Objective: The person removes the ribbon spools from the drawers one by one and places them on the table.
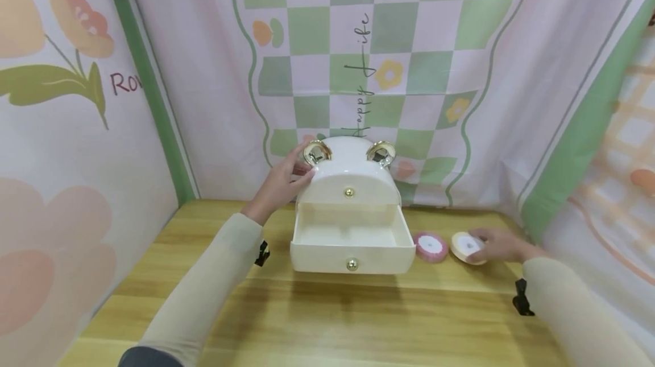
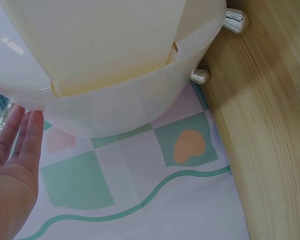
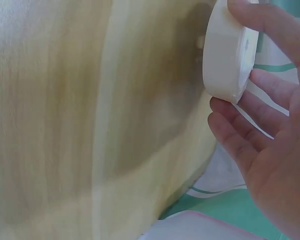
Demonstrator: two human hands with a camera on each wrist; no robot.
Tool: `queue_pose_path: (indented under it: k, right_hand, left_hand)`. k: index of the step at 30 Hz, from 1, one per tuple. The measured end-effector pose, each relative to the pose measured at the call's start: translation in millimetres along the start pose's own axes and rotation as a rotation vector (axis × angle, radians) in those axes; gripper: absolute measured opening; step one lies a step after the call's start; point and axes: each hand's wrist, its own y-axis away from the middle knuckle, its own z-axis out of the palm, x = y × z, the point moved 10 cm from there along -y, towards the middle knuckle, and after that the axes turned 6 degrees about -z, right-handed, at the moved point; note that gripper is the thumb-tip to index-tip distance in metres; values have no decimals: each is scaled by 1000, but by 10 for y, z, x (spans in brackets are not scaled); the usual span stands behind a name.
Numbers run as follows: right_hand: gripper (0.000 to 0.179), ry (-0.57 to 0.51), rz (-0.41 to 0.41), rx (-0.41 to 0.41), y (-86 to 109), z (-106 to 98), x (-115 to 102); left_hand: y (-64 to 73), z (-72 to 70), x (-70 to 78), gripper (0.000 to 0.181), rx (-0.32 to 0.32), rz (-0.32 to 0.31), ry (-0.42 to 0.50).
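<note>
A white storage box (image 1: 344,176) with gold ears stands on the table, its lower drawer (image 1: 353,259) pulled out and the upper one closed. My left hand (image 1: 284,179) rests against the box's side beside the gold ear, its fingers nearly straight against the shell (image 2: 125,112) in the left wrist view. To the right, my right hand (image 1: 498,244) grips a cream ribbon roll (image 1: 462,246) by its edge. The right wrist view has this roll (image 3: 222,55) tilted up on its side between thumb and fingers. A pink ribbon roll (image 1: 431,246) lies between it and the drawer.
The wooden table (image 1: 327,321) carries everything. Behind it hangs a checkered curtain (image 1: 394,31), and more printed cloth (image 1: 66,145) closes in the left side. Small metallic feet (image 2: 200,76) stick out from the box's underside.
</note>
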Motion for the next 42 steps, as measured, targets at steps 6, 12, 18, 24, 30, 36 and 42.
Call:
queue_pose_path:
  k: [6, 12, 18, 24, 30, 36, 42]
  right_hand:
    - [88, -4, 68, -19, 16, 77, 117]
    - [89, -23, 84, -16, 1, 119, 139]
    - [89, -44, 80, -28, -18, 174, 148]
    - [84, -32, 61, -24, -13, 116, 93]
    - [81, -30, 27, -30, 6, 29, -8]
    - [82, -35, 4, -29, 34, -27, -77]
    - [80, -38, 4, -36, 71, -104, -112]
  left_hand:
    - [2, 10, 27, 72, -7, -4, -2]
    - [7, 6, 43, 73, -7, 1, 0]
    - [4, 10, 54, 74, -4, 10, -8]
    - [13, -3, 41, 74, -3, -6, -3]
    - [19, -18, 28, 74, 0, -11, -5]
    - [21, -18, 17, 74, -1, -6, -5]
    - [23, -13, 14, 75, 1, -1, 0]
